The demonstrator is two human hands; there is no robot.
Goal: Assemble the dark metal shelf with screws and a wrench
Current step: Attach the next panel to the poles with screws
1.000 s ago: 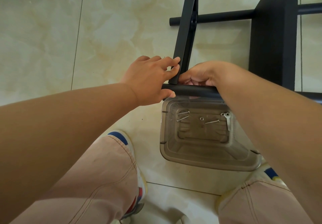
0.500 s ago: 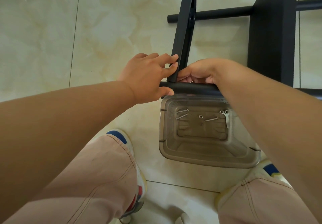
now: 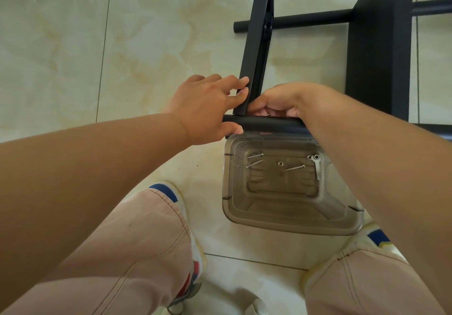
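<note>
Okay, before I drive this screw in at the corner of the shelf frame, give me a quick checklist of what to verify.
1. Left hand steadies flat bar and round tube: ok.
2. Right hand holds a screw at the joint: cannot tell, only a glint shows.
3. Holes aligned: cannot tell, hidden.
4. Wrench in hand: not ok, lies in clear tub.
5. Spare screws and nut in tub: ok.

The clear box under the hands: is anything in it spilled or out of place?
Nothing stands out. The clear box sits upright on the floor, and the screws, nut and small wrench lie loose at its bottom, none outside it.
</note>
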